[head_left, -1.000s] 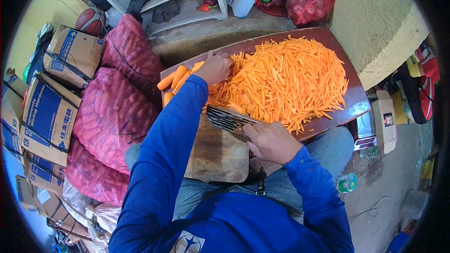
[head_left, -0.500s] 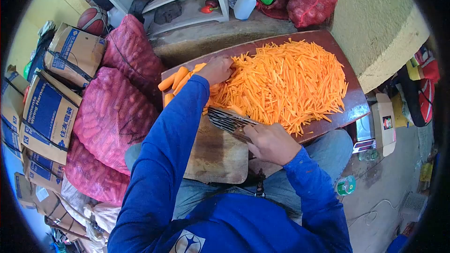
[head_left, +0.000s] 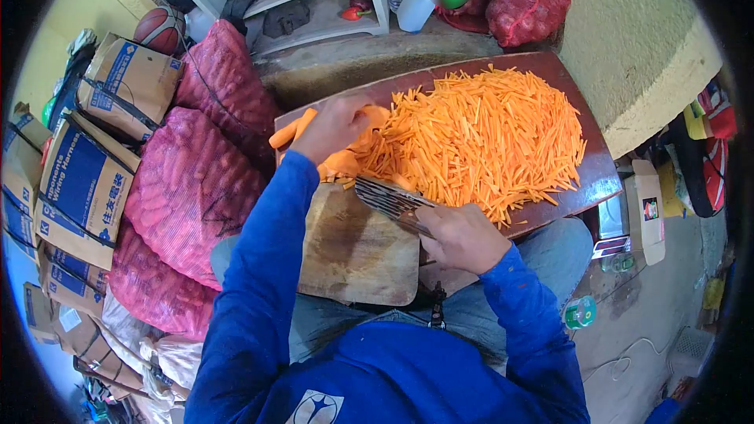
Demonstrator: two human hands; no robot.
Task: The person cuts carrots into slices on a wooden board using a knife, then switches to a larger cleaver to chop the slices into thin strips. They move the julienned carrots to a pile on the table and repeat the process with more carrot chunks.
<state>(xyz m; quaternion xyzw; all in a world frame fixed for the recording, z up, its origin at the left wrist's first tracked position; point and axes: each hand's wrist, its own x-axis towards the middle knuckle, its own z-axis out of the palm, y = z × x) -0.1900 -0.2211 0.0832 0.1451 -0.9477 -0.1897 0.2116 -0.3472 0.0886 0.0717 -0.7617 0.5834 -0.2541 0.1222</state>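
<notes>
My right hand (head_left: pixel 465 237) is wrapped round the handle of a knife (head_left: pixel 390 198). The knife's broad blade looks dark-streaked and points left, over the edge between the wooden chopping board (head_left: pixel 361 255) and the carrots. My left hand (head_left: pixel 336 127) is over the table's left part, its fingers curled against flat carrot slices (head_left: pixel 375 117); the fingertips are partly hidden. More carrot slices (head_left: pixel 340 163) lie just below that hand. Whole peeled carrots (head_left: pixel 292 132) are to its left. A large heap of carrot sticks (head_left: pixel 495 141) covers the table's middle and right.
The dark red table (head_left: pixel 601 177) sits before my knees. Pink mesh sacks (head_left: pixel 192 184) and cardboard boxes (head_left: pixel 86 188) crowd the left side. Behind are a shelf (head_left: pixel 322 27), a jug (head_left: pixel 415 6) and a red sack (head_left: pixel 528 4). A wall (head_left: pixel 636 55) stands right.
My left hand has moved left and slightly toward me, uncovering carrot slices beside its fingers. The knife and my right hand have hardly shifted.
</notes>
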